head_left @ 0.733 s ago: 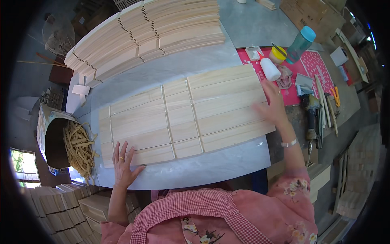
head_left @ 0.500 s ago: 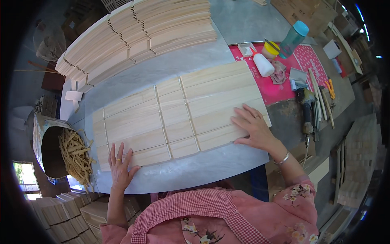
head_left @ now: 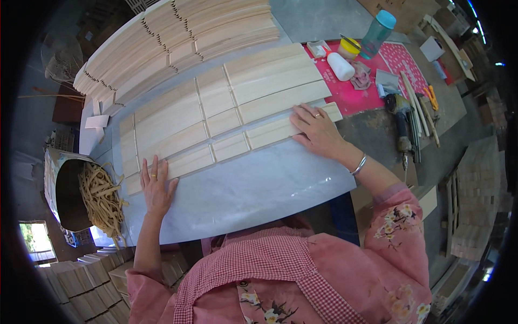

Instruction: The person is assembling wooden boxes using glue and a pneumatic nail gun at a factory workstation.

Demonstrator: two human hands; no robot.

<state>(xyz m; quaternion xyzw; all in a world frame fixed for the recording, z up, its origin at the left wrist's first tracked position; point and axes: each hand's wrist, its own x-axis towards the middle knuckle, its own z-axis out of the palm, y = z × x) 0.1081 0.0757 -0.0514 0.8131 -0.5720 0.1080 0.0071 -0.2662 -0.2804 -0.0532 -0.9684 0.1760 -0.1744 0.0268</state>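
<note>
Several pale wooden boards (head_left: 270,75) lie side by side on the grey-blue tabletop, with narrow grooves running across them. The nearest slat (head_left: 231,147) is parted from the rest by a gap that widens toward the right. On its left end rest the fingers of my left hand (head_left: 156,189), spread and flat. My right hand (head_left: 318,131) lies open over the right end of the same slat, its fingers stretched out on the wood. Neither hand is wrapped round anything.
A tall stack of grooved boards (head_left: 226,27) stands at the back left. At the left edge, a tipped bin (head_left: 70,194) holds tan strips. On the right are a white bottle (head_left: 341,67), a teal bottle (head_left: 376,38), a rag (head_left: 360,75) and a power tool (head_left: 400,119).
The boards have shifted away from me across the table, both hands moving with them. A gap has opened between the nearest slat and the others.
</note>
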